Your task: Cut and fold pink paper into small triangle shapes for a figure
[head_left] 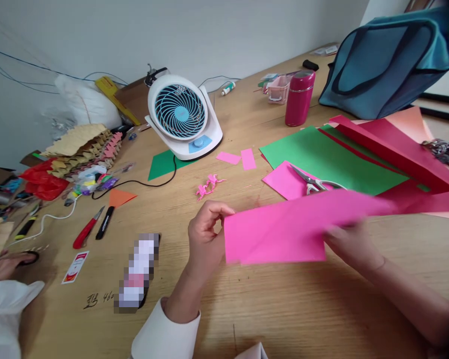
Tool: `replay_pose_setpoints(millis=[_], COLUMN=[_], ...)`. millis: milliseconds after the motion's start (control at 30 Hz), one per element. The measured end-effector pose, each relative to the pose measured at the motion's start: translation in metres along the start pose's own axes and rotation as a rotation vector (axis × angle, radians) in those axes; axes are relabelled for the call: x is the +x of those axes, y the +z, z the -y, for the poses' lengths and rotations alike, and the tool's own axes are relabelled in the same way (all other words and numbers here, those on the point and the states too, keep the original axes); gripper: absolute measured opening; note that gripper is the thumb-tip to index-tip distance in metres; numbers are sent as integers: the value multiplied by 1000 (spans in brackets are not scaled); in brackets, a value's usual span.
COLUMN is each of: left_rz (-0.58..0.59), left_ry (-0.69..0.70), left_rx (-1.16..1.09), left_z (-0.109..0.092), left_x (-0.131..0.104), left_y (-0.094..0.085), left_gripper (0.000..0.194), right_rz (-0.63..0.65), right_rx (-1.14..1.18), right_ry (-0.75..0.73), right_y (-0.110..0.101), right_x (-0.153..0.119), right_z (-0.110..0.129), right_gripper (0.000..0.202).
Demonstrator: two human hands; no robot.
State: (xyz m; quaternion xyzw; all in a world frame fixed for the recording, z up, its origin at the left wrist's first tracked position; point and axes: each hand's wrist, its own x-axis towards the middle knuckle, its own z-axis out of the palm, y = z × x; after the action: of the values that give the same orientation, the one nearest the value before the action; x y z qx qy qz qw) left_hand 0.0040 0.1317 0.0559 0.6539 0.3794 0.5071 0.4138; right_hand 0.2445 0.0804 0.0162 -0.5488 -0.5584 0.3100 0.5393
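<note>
A sheet of pink paper (pixel 273 234) is held up over the table between my two hands. My left hand (pixel 209 227) pinches its left edge. My right hand (pixel 347 242) grips the sheet from below on the right, where the paper and fingers are smeared by motion. Just behind the sheet, scissors (pixel 311 183) with pale handles lie on another pink piece of paper (pixel 280 180). Two small pink rectangles (pixel 248 159) and a cut pink paper figure (pixel 209 186) rest on the table beyond my left hand.
Green paper (pixel 322 154) and red paper (pixel 404 149) are stacked at right, near a pink thermos (pixel 300 97) and blue bag (pixel 389 65). A fan (pixel 181 113) stands behind. Knives (pixel 88 229) and a phone (pixel 138 271) lie left, near another person's hand (pixel 7 267).
</note>
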Motion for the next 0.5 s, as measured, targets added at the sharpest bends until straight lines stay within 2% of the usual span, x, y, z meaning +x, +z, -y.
replay_pose_setpoints(millis=[67,167,300,400,500], left_rz=[41,145,181,182,94], left_ry=[-134,-315,-488,-579,-638], left_rx=[-80,-249,-321,-347,-422], left_z=[3,13,28,38,50], left_x=[3,9,12,12,12], left_y=[1,-1,-7,-5,-2], left_gripper=[14,29,36,38,36], right_rz=[27,158,236,239,187], right_rx=[152,376,385,306,181], right_ry=[98,265,322,276,231], right_y=[3,9,12,11,6], right_x=[3,7,6,6,7], right_z=[-1,-1,-3,-7,-8], right_gripper=[16,42,59,53,33])
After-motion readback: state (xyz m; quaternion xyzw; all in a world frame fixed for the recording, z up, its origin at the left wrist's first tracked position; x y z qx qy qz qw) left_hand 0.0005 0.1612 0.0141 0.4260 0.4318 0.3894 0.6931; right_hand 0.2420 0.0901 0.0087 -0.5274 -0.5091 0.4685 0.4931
